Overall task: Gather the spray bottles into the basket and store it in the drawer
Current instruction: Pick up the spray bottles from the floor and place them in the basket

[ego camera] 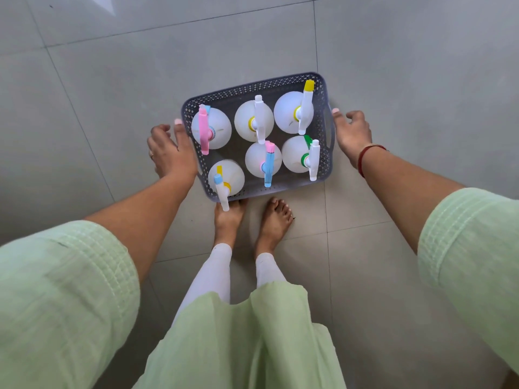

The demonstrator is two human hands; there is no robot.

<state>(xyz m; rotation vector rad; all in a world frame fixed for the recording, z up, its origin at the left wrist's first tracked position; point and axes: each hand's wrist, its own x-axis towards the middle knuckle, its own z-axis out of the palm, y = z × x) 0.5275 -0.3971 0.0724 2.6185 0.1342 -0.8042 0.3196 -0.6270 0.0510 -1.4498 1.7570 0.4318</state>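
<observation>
A grey perforated basket [252, 87] sits on the tiled floor just ahead of my bare feet. Several white spray bottles [286, 110] stand upright inside it, with pink, blue, yellow, green and white trigger heads. One bottle's white trigger [224, 199] sticks out over the near rim. My left hand [168, 153] lies against the basket's left side with its thumb at the rim and fingers apart; it hides that side's handle. My right hand [351, 133] is beside the right handle [333, 130], thumb touching its top and fingers spread, not wrapped around it.
Large grey floor tiles [112, 80] surround the basket on all sides. My feet [229, 220] stand right against the basket's near edge. My light green sleeves and tunic [238, 346] fill the bottom of the view. No drawer is in view.
</observation>
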